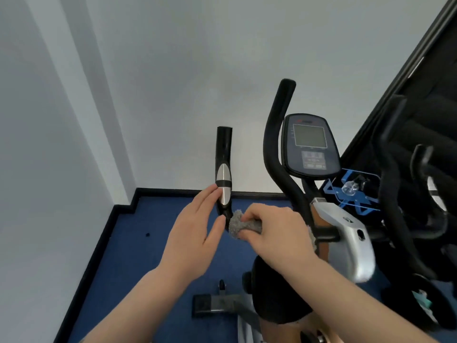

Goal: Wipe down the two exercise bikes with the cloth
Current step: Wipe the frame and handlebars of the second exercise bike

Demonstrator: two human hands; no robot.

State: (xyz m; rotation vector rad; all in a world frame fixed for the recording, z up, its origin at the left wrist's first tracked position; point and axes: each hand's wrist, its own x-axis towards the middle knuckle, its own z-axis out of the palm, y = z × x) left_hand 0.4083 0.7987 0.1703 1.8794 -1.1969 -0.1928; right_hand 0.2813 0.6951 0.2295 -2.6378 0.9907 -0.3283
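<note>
An exercise bike stands in front of me, with a black left handlebar bearing a silver pulse sensor, a curved right handlebar and a grey console. My right hand grips a grey fluffy cloth pressed against the lower end of the left handlebar. My left hand rests with spread fingers against the left side of that handlebar, fingertips at the sensor. A second bike, all black, shows partly at the right edge.
A blue clear-topped holder sits between the bikes. The silver and orange frame of the near bike runs down to a foot bar on blue carpet. White walls close in at left and ahead.
</note>
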